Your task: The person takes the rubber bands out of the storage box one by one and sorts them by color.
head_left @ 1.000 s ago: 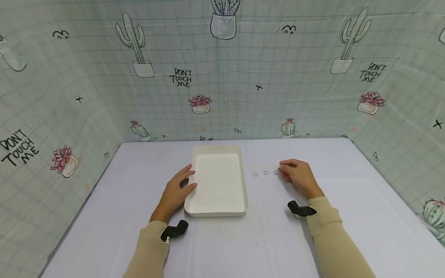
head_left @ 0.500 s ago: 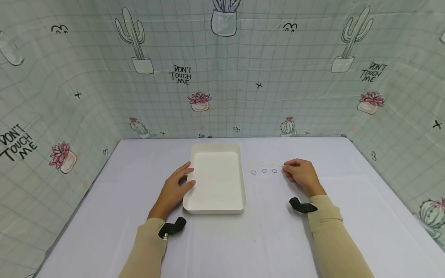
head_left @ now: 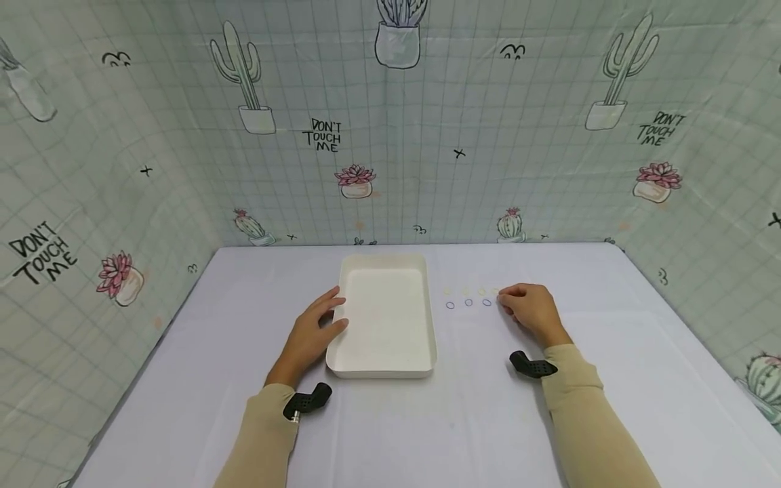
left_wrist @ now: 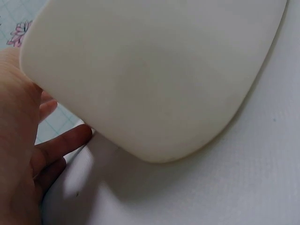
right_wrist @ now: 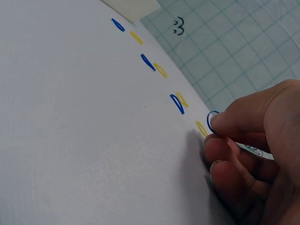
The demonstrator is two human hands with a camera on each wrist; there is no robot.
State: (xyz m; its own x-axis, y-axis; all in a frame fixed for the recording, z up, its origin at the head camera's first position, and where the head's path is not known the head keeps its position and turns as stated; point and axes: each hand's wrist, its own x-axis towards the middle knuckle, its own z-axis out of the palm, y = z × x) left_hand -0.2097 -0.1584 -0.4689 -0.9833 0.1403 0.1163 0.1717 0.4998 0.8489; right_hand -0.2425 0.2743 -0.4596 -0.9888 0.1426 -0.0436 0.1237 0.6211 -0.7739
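Note:
In the head view my right hand (head_left: 532,310) is at the right end of two short rows of small rings. Between its thumb and finger it pinches a small blue rubber band (right_wrist: 209,121), held close to the last yellow rubber band (right_wrist: 201,128). Three blue bands lie in the near row, one of them a blue rubber band (right_wrist: 148,63) in the right wrist view. Several yellow ones form the row behind. My left hand (head_left: 305,337) holds the left wall of a white tray (head_left: 386,374), its thumb over the rim and other fingers outside, partly hidden.
A white cloth (head_left: 390,440) covers the table. Cactus-printed fabric (head_left: 427,190) rises behind it and along both sides. The tray stands left of the rows, with its corner (right_wrist: 133,7) at the top of the right wrist view.
My right hand, pinching the blue band, has shifted slightly right, uncovering the row ends, and then stays near the last yellow band. My left hand keeps its place on the tray.

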